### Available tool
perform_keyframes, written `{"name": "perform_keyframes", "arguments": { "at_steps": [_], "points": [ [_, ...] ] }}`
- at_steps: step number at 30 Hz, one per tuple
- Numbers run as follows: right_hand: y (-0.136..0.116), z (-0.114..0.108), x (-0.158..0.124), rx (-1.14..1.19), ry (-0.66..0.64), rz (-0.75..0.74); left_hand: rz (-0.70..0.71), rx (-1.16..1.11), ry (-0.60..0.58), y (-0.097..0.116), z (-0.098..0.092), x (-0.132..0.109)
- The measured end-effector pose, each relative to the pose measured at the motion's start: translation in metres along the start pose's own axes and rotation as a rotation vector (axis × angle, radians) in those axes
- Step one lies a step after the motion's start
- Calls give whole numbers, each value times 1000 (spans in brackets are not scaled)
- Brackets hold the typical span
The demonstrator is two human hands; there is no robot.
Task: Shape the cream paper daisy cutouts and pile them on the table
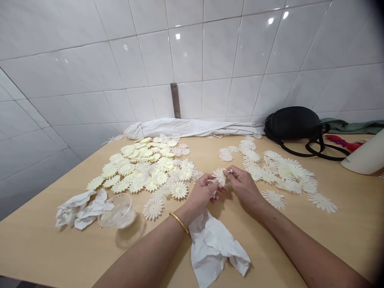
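My left hand (201, 193) and my right hand (244, 185) meet over the middle of the wooden table (345, 232). Both pinch one white paper flower (220, 175) between their fingertips. A gold bangle (179, 222) circles my left wrist. Left of the hands lies a big spread of pale yellow and white flowers (147, 168). Another group of white flowers (282, 172) lies to the right. A crumpled white tissue (213, 248) sits under my forearms near the front edge.
A small clear plastic cup (117, 212) stands at the left beside crumpled tissue (78, 208). A black bag (292, 123) with straps sits at the back right. White cloth (192, 127) lies along the tiled wall. A white roll (367, 157) is at the far right.
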State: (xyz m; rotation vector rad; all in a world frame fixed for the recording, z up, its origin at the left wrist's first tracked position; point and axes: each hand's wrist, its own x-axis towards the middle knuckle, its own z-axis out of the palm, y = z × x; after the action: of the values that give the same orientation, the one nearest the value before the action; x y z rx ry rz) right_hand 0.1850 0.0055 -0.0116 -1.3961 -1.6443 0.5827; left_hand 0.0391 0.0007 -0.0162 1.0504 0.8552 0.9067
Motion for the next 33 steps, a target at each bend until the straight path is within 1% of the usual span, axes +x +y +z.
{"name": "perform_keyframes", "arguments": {
  "at_steps": [2,3,6,8,10,12,13,15,16,18,19,21,22,23,24,25,26,28,29,30,31,33],
  "points": [
    [0,-3,1,-82,57,-9,3,9,59,1,-3,2],
    [0,-3,1,-110,68,-14,8,4,69,2,-5,3],
    [-1,-3,-1,-131,57,-42,-7,-31,51,3,-6,3],
    [-3,0,-3,-90,8,-79,-31,-39,35,3,-5,3],
    [-5,2,-5,-24,-78,-114,-33,-29,23,3,-5,3],
    [-8,4,-6,19,-142,-121,-13,-20,46,2,-6,4],
    [-8,3,-5,6,-138,-109,-1,-20,70,1,-6,5],
    [-6,-1,-2,-98,-58,-56,15,-27,125,1,-8,6],
    [-4,-5,-1,-194,-3,-15,20,-31,144,1,-9,7],
    [4,-14,3,-446,81,73,25,-31,165,1,-10,7],
    [8,-18,5,-580,103,108,29,-30,170,2,-10,7],
    [15,-25,7,-782,145,121,39,-34,181,3,-10,7],
    [17,-26,7,-814,176,97,42,-38,186,3,-9,7],
    [17,-26,7,-785,201,56,44,-41,191,4,-9,7],
    [15,-25,7,-695,207,10,45,-42,196,4,-8,7],
    [13,-22,6,-554,179,-32,50,-41,201,4,-7,7],
    [9,-18,4,-379,111,-57,53,-38,202,4,-6,7],
    [1,-9,0,-33,-89,-55,62,-37,200,3,-5,7],
    [-3,-5,-2,96,-172,-40,67,-40,192,3,-5,7],
    [-6,-2,-4,183,-224,-29,68,-45,179,3,-5,7],
    [-7,0,-5,230,-238,-26,66,-54,168,2,-5,8],
    [-7,-1,-4,241,-184,-20,52,-87,143,2,-6,8]
  ]
}}
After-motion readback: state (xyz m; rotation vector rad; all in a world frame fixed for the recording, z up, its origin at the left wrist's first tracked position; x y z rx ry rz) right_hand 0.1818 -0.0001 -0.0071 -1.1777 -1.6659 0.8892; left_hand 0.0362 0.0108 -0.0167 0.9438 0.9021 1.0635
